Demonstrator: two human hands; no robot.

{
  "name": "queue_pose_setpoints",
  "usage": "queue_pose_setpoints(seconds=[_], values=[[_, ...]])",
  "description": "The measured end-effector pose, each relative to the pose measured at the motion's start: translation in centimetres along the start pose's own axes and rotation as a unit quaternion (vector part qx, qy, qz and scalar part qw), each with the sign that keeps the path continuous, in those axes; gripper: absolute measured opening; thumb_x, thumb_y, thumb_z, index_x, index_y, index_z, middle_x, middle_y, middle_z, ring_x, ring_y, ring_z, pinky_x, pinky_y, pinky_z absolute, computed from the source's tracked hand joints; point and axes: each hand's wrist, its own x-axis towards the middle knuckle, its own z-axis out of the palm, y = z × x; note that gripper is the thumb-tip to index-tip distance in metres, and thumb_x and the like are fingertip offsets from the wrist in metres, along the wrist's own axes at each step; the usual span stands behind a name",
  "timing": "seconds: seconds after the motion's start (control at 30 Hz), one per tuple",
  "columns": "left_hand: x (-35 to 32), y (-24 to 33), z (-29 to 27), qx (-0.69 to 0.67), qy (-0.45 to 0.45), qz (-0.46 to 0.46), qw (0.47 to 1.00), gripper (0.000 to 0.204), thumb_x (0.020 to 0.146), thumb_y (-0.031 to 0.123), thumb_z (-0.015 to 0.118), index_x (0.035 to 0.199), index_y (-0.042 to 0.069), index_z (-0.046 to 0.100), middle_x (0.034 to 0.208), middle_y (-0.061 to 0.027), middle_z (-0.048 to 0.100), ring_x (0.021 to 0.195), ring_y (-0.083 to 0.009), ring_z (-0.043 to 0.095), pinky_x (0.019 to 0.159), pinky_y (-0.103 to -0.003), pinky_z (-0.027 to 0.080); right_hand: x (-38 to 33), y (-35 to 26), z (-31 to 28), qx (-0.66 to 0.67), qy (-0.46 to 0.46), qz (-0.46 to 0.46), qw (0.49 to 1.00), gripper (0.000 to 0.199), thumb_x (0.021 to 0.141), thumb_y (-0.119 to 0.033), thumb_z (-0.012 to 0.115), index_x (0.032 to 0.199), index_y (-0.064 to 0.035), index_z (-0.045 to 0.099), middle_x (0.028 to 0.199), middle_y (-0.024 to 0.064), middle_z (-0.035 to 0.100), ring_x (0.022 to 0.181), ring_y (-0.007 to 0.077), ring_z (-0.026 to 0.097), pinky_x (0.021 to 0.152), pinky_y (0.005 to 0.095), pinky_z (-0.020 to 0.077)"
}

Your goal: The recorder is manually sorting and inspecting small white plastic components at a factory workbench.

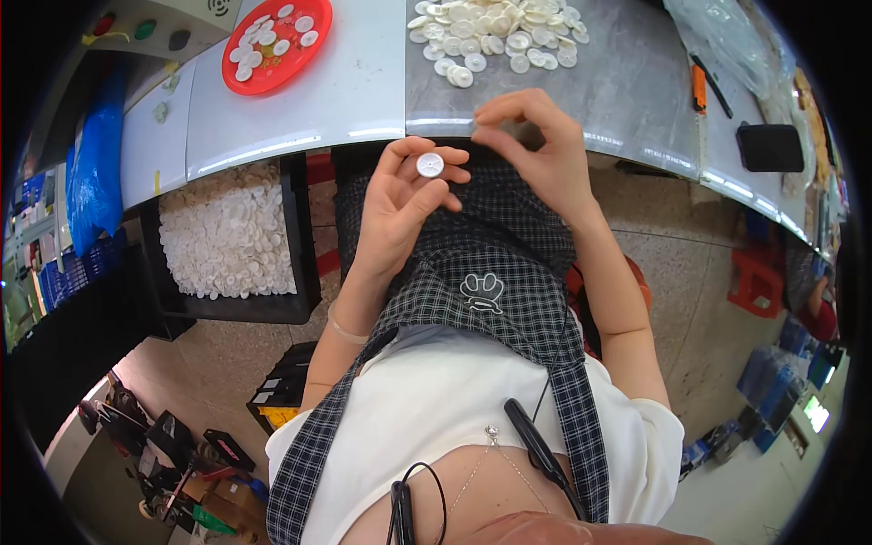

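A small white round plastic disc (430,165) with a raised centre rests between the thumb and fingers of my left hand (400,186), palm turned up, just in front of the bench edge. To its right, my right hand (545,150) hangs above that edge, its thumb and forefinger brought near each other in a pinch. Anything between those fingertips is too small to make out. Beyond my right hand, a heap of similar off-white discs (495,32) lies on the grey bench (618,82). At the back left, a red round plate (241,77) holds several white discs.
Below the bench at left, a black bin (304,300) is filled with white discs. A blue plastic bag (95,173) hangs at far left. On the bench's right are an orange cutter (698,89), a black flat object (769,148) and clear plastic wrapping (736,41).
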Motion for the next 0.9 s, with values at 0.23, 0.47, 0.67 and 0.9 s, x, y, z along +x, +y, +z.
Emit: queue_pose_setpoints(seconds=[0.23,0.47,0.67,0.9], values=[[0.3,-0.2,-0.5,-0.177,-0.102,-0.123,0.971,0.050,0.101,0.036,0.052,0.134,0.000,0.044,0.107,-0.0075,0.057,0.083,-0.0088,0.052,0.065,-0.021,0.044,-0.7,-2.5,0.8,0.230,-0.086,-0.052,0.968,0.054,0.076,-0.003,0.079,0.124,-0.0048,0.055,0.118,0.0088,0.065,0.102,0.0152,0.063,0.090,0.0300,0.0466],[0.5,-0.5,-1.6,-0.138,-0.112,-0.071,0.981,0.046,0.098,0.035,0.059,0.126,0.001,0.050,0.113,-0.0092,0.057,0.080,-0.0089,0.050,0.063,-0.020,0.041,2.5,0.1,1.4,0.044,-0.033,-0.138,0.989,0.036,0.083,-0.006,0.069,0.118,-0.0082,0.062,0.123,0.0064,0.064,0.110,0.0219,0.060,0.095,0.0359,0.0463],[0.3,-0.6,-1.8,-0.134,-0.107,-0.075,0.982,0.045,0.098,0.036,0.059,0.125,0.002,0.049,0.113,-0.0109,0.058,0.080,-0.0096,0.050,0.062,-0.021,0.042,2.5,1.9,2.4,-0.184,0.013,-0.174,0.967,0.025,0.086,-0.009,0.067,0.111,-0.0119,0.067,0.120,0.0030,0.064,0.107,0.0238,0.059,0.089,0.0349,0.0487],[0.3,-0.4,-0.6,-0.196,-0.078,-0.132,0.969,0.031,0.099,0.025,0.058,0.119,0.004,0.050,0.113,-0.0122,0.058,0.086,-0.0121,0.056,0.064,-0.022,0.046,0.8,1.5,-0.3,-0.041,0.054,-0.065,0.996,0.035,0.080,-0.006,0.076,0.114,-0.0105,0.066,0.119,0.0042,0.064,0.093,0.0156,0.065,0.080,0.0312,0.0526]])
